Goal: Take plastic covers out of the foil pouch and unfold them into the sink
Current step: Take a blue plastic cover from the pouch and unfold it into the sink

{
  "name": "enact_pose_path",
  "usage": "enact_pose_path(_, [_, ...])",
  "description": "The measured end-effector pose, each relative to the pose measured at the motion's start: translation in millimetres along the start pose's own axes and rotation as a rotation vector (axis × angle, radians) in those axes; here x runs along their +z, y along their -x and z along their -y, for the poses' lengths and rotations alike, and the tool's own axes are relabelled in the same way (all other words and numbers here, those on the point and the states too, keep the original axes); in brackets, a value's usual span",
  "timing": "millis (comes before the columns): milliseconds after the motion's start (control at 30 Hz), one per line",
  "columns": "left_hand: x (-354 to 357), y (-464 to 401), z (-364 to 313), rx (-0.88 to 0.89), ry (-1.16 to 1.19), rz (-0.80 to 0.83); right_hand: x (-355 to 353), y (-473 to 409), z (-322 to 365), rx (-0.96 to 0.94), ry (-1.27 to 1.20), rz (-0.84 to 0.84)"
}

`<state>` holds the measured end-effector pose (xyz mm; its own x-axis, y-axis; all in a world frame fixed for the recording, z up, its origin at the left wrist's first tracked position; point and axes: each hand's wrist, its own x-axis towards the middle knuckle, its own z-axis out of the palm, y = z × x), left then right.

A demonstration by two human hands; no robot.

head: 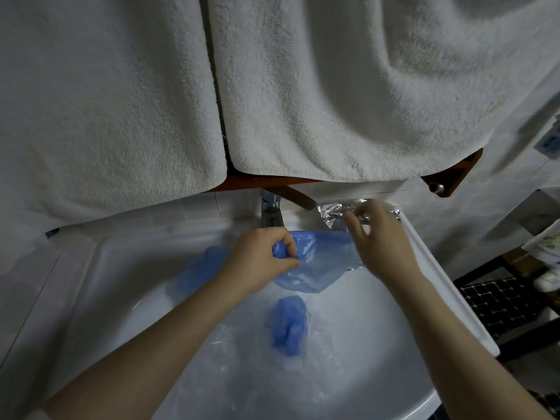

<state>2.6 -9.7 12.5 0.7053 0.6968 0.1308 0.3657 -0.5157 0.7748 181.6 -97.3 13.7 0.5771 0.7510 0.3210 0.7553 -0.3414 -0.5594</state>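
Two hands are busy over the sink [430,268], and I'm watching both closely. My left hand [263,259] is curled tight, thumb and fingers pinching a bunched edge of a blue plastic cover [315,268], which spreads out thin and see-through between the two hands, just in front of the tap [271,210]. My right hand [385,247] is up at the back right corner of the basin, fingers closed on the crinkled foil pouch [331,212]; the pouch sits right beside the tap, touching the far side of that stretched cover as far as I can tell. Down in the basin, a second blue cover [289,324] lies crumpled near the middle, apart from both hands. A third blue bundle [200,271] rests on the left slope of the basin, partly hidden behind my left wrist. Above the tap, two white towels [333,92] hang side by side and fill the upper view.
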Motion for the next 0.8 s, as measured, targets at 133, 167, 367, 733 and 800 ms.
enact_pose_path(133, [1.7,2.2,-3.0,-0.012,0.105,0.048,30.7,12.1,25.9,-0.356,-0.090,0.148])
enact_pose_path(167, [0.7,3.6,-3.2,-0.017,0.140,0.043,33.7,13.7,27.8,-0.344,-0.127,0.185])
enact_pose_path(367, [-8.8,12.2,-3.8,-0.113,0.420,0.051,32.4,12.1,16.0,-0.448,-0.047,0.107])
enact_pose_path(733, [-5.3,9.9,-0.8,-0.263,0.717,0.063,-0.3,14.6,8.0,-0.731,0.224,0.232])
enact_pose_path(800, [-2.3,8.3,-0.6,-0.266,0.649,0.048,-0.5,10.3,7.3,-0.742,0.286,0.196])
